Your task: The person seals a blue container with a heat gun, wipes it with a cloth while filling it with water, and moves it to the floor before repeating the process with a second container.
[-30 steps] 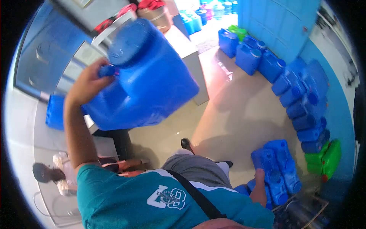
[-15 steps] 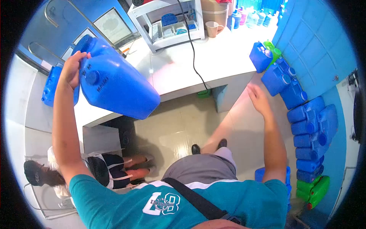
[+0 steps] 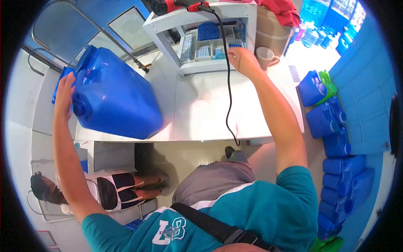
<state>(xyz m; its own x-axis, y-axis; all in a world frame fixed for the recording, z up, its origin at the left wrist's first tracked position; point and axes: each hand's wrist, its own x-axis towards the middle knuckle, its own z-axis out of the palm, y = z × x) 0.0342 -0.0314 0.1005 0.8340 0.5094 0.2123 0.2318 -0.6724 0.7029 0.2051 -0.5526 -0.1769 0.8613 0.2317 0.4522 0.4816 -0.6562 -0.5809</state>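
Note:
A big blue jug [image 3: 119,94] with dark caps stands on the white counter [image 3: 197,113] at the left. Beside its handle end is my left hand [image 3: 64,94], fingers stretched out and not wrapped round the handle. My right hand [image 3: 243,61] reaches over the counter to the front of the white shelf unit [image 3: 163,42], by small baskets [image 3: 204,49] of blue and white pieces. Its fingers are loosely bent and slightly apart, with nothing visible in them. A black cable [image 3: 228,101] hangs down just by these fingertips.
A beige mug [image 3: 265,56] stands right of the shelf unit. On top lies a red and black tool [image 3: 168,6]. A metal tap [image 3: 142,66] is behind the jug. Several blue jugs [image 3: 321,119] line the right wall. Another person [image 3: 107,191] is at lower left.
The blue jug has come down onto the counter, and my left hand has loosened from its handle. My right hand has swung from the right side up to the baskets.

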